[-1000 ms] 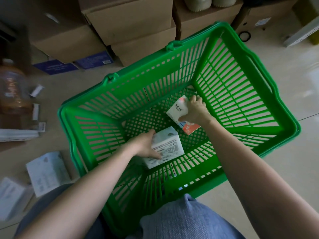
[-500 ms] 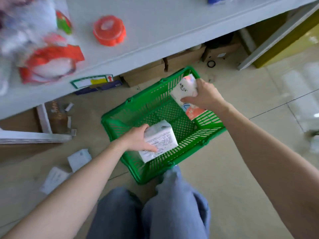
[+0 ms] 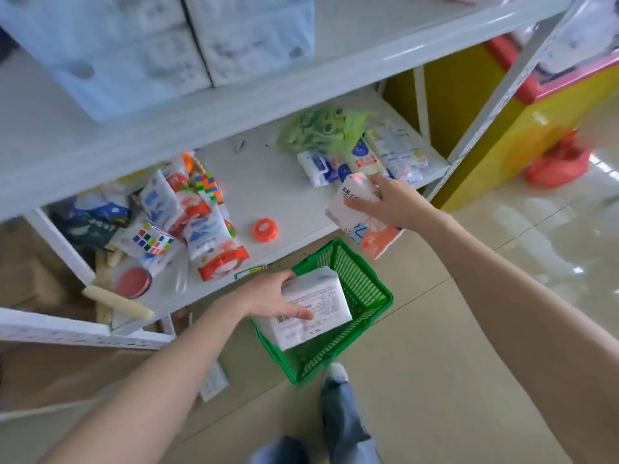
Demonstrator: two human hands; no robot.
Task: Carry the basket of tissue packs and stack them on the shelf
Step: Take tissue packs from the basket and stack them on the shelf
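The green plastic basket (image 3: 368, 296) stands on the floor below the shelf's front edge. My left hand (image 3: 271, 296) grips a white tissue pack (image 3: 315, 313) with a barcode label, held above the basket. My right hand (image 3: 388, 199) grips a second white tissue pack (image 3: 365, 226) with an orange corner, raised over the front edge of the white shelf (image 3: 284, 195). Several tissue packs (image 3: 385, 155) lie at the shelf's right end, just beyond my right hand.
The shelf's left side holds snack bags (image 3: 207, 229), puzzle cubes (image 3: 152, 237), an orange lid (image 3: 264, 230) and a green bag (image 3: 321, 128). Large wrapped packs (image 3: 160, 45) sit on the upper shelf. A yellow and red cabinet (image 3: 502, 105) stands right. My foot (image 3: 338, 376) is beside the basket.
Both hands lifted the two tissue packs out of the basket and up. The view rose from inside the basket to the shelf, and my right hand carried its pack to the shelf's edge.
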